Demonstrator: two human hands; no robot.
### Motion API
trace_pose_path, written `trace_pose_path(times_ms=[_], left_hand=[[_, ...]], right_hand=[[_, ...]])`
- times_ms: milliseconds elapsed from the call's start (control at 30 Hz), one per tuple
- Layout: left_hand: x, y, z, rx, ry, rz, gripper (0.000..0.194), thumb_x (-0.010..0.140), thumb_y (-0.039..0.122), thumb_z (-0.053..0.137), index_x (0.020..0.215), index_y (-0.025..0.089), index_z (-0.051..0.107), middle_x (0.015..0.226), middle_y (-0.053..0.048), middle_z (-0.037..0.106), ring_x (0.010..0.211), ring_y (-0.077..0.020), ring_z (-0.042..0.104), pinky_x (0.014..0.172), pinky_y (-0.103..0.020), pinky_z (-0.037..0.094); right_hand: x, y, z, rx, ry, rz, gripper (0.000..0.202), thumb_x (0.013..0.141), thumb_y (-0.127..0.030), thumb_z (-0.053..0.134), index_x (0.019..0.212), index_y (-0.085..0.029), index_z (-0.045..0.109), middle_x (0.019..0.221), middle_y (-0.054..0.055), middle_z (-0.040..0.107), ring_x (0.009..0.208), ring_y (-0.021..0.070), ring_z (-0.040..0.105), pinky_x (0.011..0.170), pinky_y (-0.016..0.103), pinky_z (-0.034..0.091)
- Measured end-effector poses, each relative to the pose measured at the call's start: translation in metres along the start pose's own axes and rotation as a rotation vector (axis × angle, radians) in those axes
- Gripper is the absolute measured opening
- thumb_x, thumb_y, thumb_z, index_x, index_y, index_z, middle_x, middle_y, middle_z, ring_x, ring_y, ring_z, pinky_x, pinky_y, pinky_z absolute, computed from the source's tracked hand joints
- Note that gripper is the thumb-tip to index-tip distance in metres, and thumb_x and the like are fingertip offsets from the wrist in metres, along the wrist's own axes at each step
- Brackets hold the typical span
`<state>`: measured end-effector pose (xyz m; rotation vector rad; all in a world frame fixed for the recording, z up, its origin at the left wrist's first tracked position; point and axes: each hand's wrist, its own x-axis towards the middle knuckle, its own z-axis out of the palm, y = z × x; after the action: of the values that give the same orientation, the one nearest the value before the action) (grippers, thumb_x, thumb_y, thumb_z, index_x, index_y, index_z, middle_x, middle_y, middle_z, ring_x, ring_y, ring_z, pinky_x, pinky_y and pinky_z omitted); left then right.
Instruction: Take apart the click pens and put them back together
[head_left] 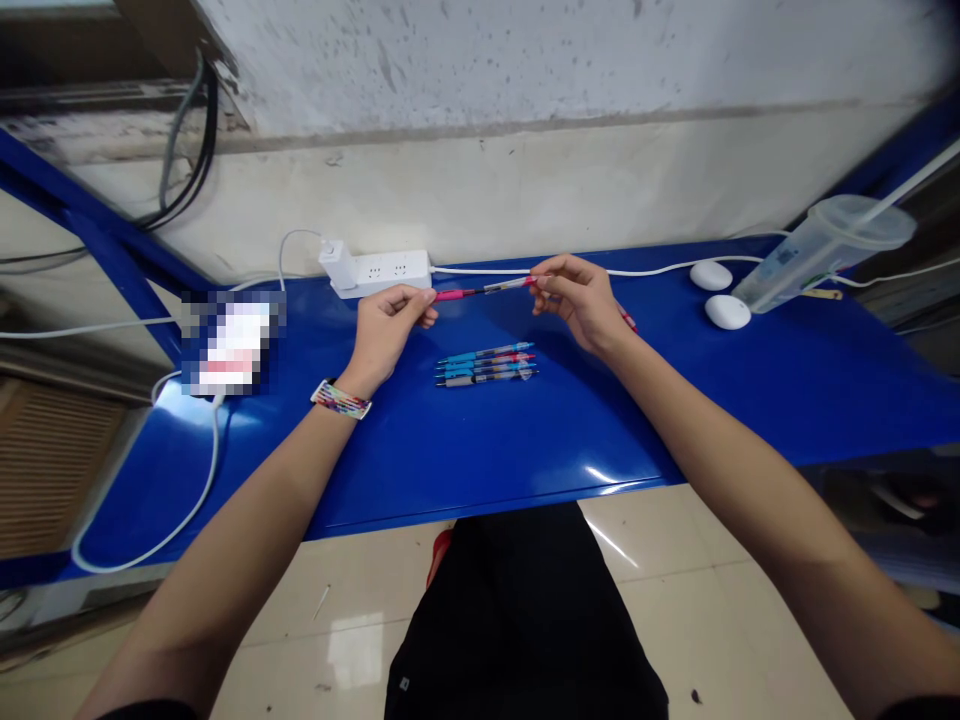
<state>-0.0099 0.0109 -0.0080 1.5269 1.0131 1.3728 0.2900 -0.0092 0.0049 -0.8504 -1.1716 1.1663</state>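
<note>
A pink pen (495, 287) with a clear barrel is stretched level between my two hands, above the table. My left hand (391, 325) pinches its pink end between thumb and fingers. At the other end, my right hand (574, 298) grips it with thumb and fingertips. Part of another pink-red pen-like thing (627, 318) shows beside my right hand; the hand hides the rest of it. Below the held pen, several pens (486, 365) lie side by side on the blue table (480, 450), with blue, red and grey parts.
Against the wall stands a white power strip (391, 270) with a plugged-in charger (337, 265). A blurred-out phone (232, 345) with a white cable lies at left. Two white rounded objects (727, 312) and a clear plastic cup (814, 255) are at right.
</note>
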Motion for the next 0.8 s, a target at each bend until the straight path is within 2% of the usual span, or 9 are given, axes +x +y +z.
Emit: trace_pose_path(times_ms=[200, 500, 800], left_hand=[[-0.0022, 0.0025, 0.0009, 0.028, -0.021, -0.012, 0.041, 0.091, 0.056, 0.091, 0.076, 0.02, 0.08, 0.073, -0.004, 0.079, 0.065, -0.0107, 0.071, 0.068, -0.023, 0.06], [-0.0034, 0.0018, 0.0007, 0.091, -0.042, 0.015, 0.045, 0.097, 0.06, 0.085, 0.075, 0.02, 0.081, 0.076, -0.006, 0.082, 0.067, -0.0125, 0.074, 0.069, -0.026, 0.061], [-0.004, 0.0069, 0.0005, 0.168, -0.044, 0.015, 0.057, 0.101, 0.067, 0.079, 0.068, 0.02, 0.081, 0.057, -0.004, 0.072, 0.053, -0.0108, 0.066, 0.059, -0.025, 0.053]], right_hand=[[-0.0018, -0.0012, 0.0029, -0.032, -0.013, 0.011, 0.029, 0.077, -0.041, 0.099, 0.09, -0.023, 0.081, 0.081, 0.0, 0.075, 0.069, 0.0138, 0.067, 0.068, 0.029, 0.064], [-0.0036, -0.0022, 0.0058, -0.031, -0.057, 0.011, 0.03, 0.075, -0.041, 0.1, 0.092, -0.023, 0.083, 0.083, 0.001, 0.077, 0.07, 0.015, 0.07, 0.068, 0.032, 0.066], [-0.0051, -0.0009, 0.0059, -0.064, -0.114, 0.012, 0.035, 0.077, -0.045, 0.102, 0.096, -0.023, 0.083, 0.086, 0.002, 0.081, 0.071, 0.0158, 0.073, 0.07, 0.033, 0.067]])
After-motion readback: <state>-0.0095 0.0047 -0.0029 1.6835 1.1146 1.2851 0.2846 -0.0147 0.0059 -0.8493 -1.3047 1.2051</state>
